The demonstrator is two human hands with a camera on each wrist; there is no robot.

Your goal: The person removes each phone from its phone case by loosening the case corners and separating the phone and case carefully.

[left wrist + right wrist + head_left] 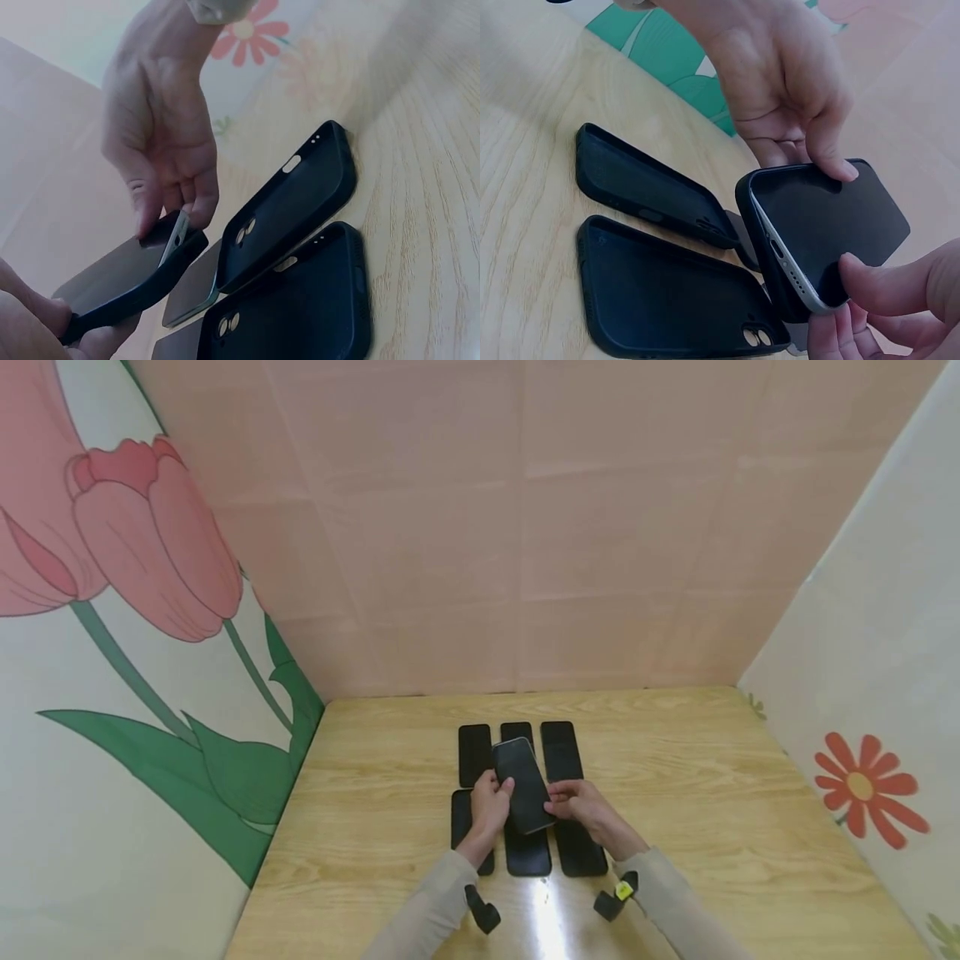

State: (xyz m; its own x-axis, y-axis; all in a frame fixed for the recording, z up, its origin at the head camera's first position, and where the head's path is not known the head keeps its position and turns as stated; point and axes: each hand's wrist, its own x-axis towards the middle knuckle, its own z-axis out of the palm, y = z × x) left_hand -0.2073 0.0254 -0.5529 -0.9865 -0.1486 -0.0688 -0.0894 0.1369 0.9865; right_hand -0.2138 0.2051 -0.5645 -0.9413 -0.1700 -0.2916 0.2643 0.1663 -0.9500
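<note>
Both hands hold a dark-screened phone [522, 785] with a silver edge, tilted above the table. A black phone case [150, 294] wraps part of it; the end with the charging port stands out of the case at one corner. My left hand [489, 810] grips the phone and case along the left side, thumb at the screen's edge. With thumb and fingers, my right hand [588, 812] pinches the lower right corner, seen close in the right wrist view. Below lie black cases, among them a left one [461, 827], a middle one [528, 857] and a right one [583, 852].
Behind the cases lies a row of dark phones: a left one [474, 753], a middle one [516, 731] partly hidden by the held phone, and a right one [561, 750]. The wooden table [382, 777] meets walls at the back and both sides.
</note>
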